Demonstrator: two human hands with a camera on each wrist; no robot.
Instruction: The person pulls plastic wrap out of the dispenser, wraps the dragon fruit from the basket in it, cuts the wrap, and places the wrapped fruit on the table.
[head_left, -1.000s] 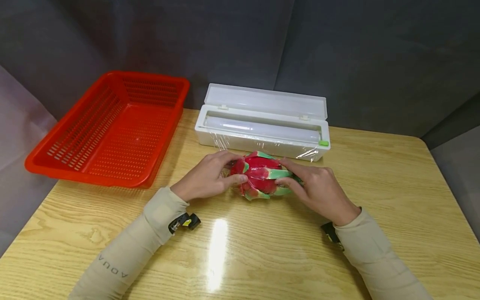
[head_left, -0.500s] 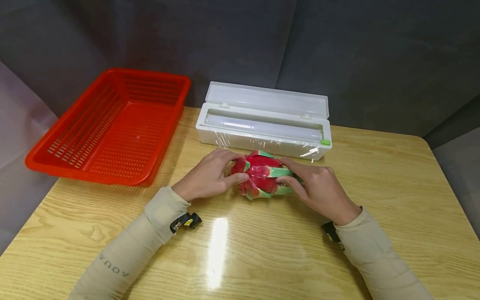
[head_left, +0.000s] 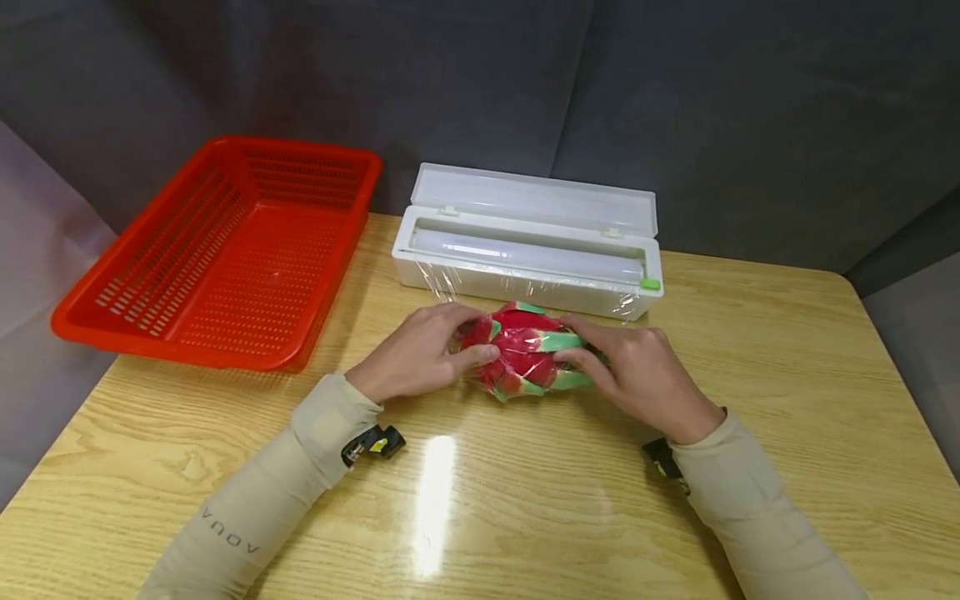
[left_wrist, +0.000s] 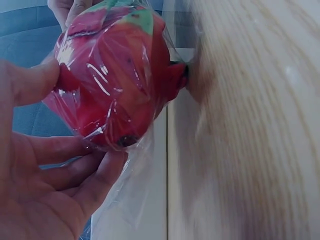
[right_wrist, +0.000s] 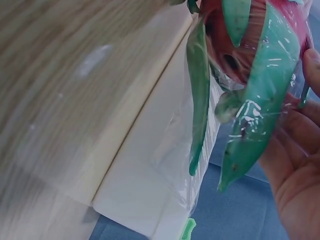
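Note:
In the head view a dragon fruit [head_left: 522,340], red with green scales, lies on its side, clear cling film [left_wrist: 131,187] stretched over it. My left hand [head_left: 416,352] grips its left end, thumb on the near side and fingers on the far side. At the green-tipped right end, my right hand [head_left: 637,375] holds it between thumb and fingers. Glossy creases of film cover the red skin in the left wrist view. Loose film trails from the fruit toward a white dispenser box [head_left: 517,287] just behind. The fruit's underside is hidden in the head view.
The dispenser's lid [head_left: 532,198] is raised, and a film roll [head_left: 525,255] lies inside. A small green piece [head_left: 649,284] sits at its right front corner. A red perforated basket [head_left: 262,283] stands at the back left of the wooden table [head_left: 525,517].
The head view has shifted slightly. Both hands keep hold of the dragon fruit, which stays in nearly the same place in front of the dispenser.

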